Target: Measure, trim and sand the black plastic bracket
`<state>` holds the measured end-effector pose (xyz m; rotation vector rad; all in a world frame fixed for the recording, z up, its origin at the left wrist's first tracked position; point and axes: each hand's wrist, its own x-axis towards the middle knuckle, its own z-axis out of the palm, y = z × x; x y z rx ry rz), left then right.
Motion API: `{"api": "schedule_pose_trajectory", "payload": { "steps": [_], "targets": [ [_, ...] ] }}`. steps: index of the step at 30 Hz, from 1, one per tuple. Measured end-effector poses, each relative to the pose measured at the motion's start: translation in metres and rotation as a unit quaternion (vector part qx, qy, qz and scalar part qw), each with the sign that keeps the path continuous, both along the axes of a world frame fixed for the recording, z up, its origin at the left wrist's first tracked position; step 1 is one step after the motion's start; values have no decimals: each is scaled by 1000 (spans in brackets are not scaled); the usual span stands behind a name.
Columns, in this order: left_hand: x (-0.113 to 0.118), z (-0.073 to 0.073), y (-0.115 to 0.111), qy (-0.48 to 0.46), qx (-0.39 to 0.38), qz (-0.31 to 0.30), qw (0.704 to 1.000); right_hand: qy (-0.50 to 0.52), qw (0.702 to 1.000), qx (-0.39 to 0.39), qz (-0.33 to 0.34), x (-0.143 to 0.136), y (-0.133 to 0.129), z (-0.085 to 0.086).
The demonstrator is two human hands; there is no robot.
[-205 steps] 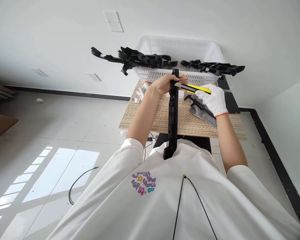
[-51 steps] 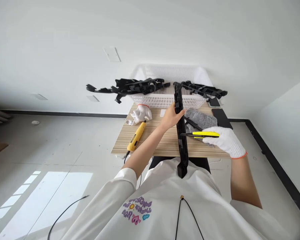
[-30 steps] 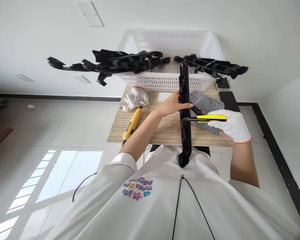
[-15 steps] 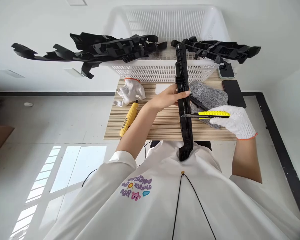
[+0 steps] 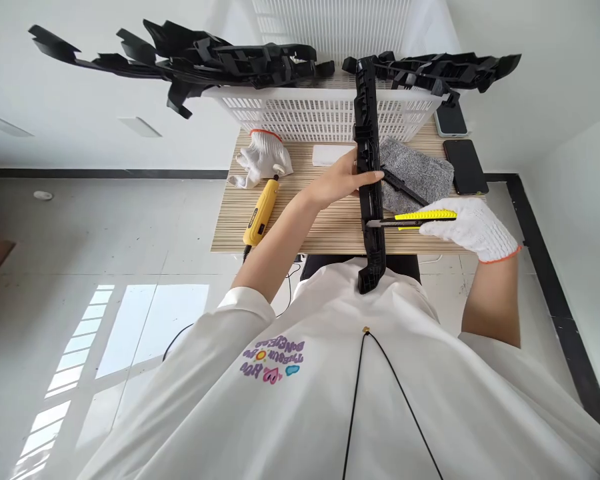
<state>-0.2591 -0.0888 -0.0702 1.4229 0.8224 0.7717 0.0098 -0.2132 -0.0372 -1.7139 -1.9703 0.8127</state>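
Above the tabletop [image 5: 330,230], the left hand [image 5: 343,179] grips a black part [image 5: 368,150] while the gloved right hand [image 5: 473,227] holds a yellow knife [image 5: 425,216] across its near half, work seemingly unfinished, how much remains unclear

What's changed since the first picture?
The bare left hand has moved from the far end of the long black part to around its middle. The gloved right hand has brought the knife down the part toward the wearer, blade now over its nearer half. Unchanged: both hands hold the same things, and the basket still carries black pieces.
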Motion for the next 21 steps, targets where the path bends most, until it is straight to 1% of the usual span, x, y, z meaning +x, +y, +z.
{"api": "schedule_pose_trajectory", "payload": {
  "steps": [1,2,5,6,7,10,11,13,15,18,21],
  "targets": [
    [0,-1,-4,2,-6,-12,1000,-8,1000,-11,12,2,-2,0],
    [-1,-1,-7,3,-11,-24,1000,-12,1000,-6,11,3,-4,-1],
    [-2,-2,-17,0,-10,-42,999,15,998,31,-51,6,-11,-4],
    [-2,-2,-20,0,-3,-43,999,26,997,24,-66,6,-13,-6],
    [-2,-3,-22,-1,2,-44,999,34,997,0,-71,7,-15,-7],
    [-1,-7,-29,-1,-8,-63,998,49,993,-86,-64,9,-18,-13],
    [0,-8,-32,2,-20,-73,997,54,992,-91,-73,10,-19,-15],
    [0,-10,-36,11,-37,-84,996,71,989,-71,-107,13,-21,-19],
    [0,-11,-38,12,-39,-83,996,83,986,-80,-120,16,-23,-23],
    [0,-10,-37,-9,-40,-70,997,75,985,-108,-111,18,-25,-27],
    [1,-10,-31,-19,-30,-14,999,61,989,-82,-112,17,-27,-28]
  ]
}}
